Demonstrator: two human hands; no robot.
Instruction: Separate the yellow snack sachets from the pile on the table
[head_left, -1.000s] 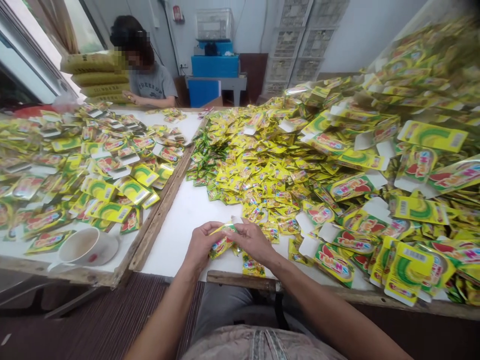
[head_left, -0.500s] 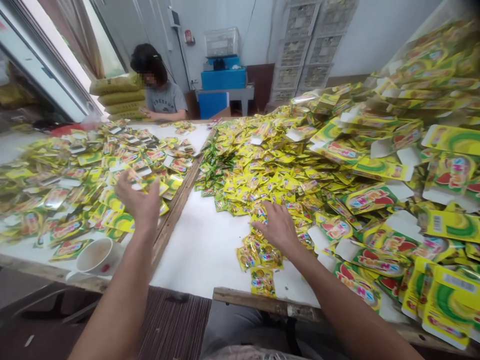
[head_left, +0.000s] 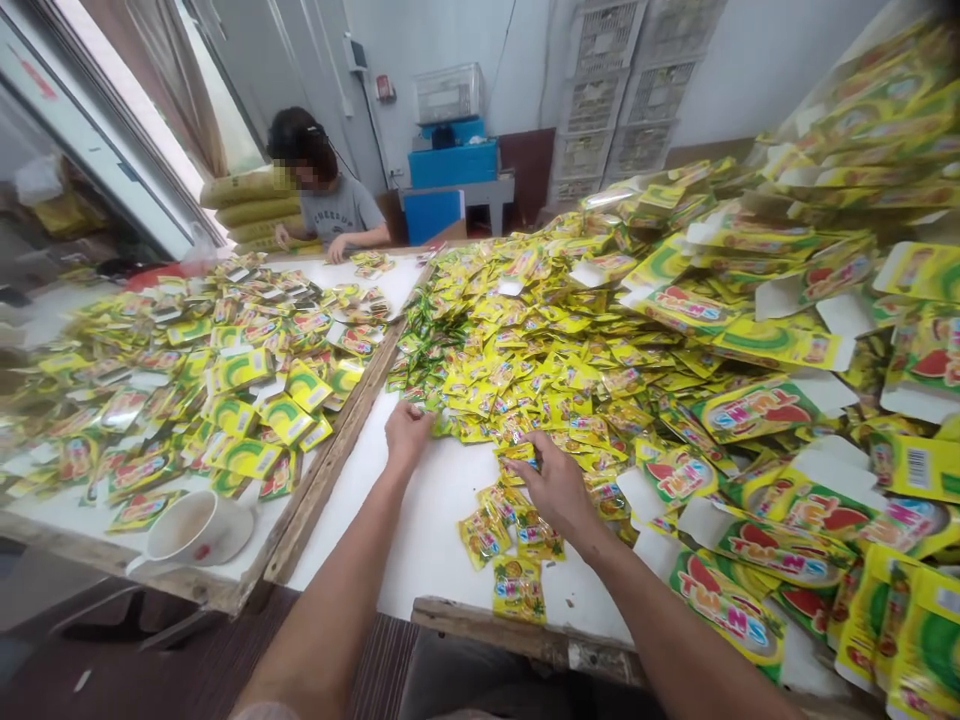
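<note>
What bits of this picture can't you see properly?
Head view, all of it:
- Left hand: its fingers dip into the edge of the sachet pile, so whether they pinch one is hidden.
- Right hand: seen from the back; what lies under the palm is covered.
- Cartons: those at the right edge are cut off by the frame.
- Co-worker's hands: too small to tell what they hold.
- Sachet print: too small and blurred to read.

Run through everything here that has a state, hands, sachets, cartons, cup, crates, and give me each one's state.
sachets, loose in a heap
left hand, fingers curled at the heap's edge, grip hidden
right hand, palm down on stray sachets, grip hidden
cartons, flattened, flaps open
cup, upright on its saucer
crates, stacked in columns
</note>
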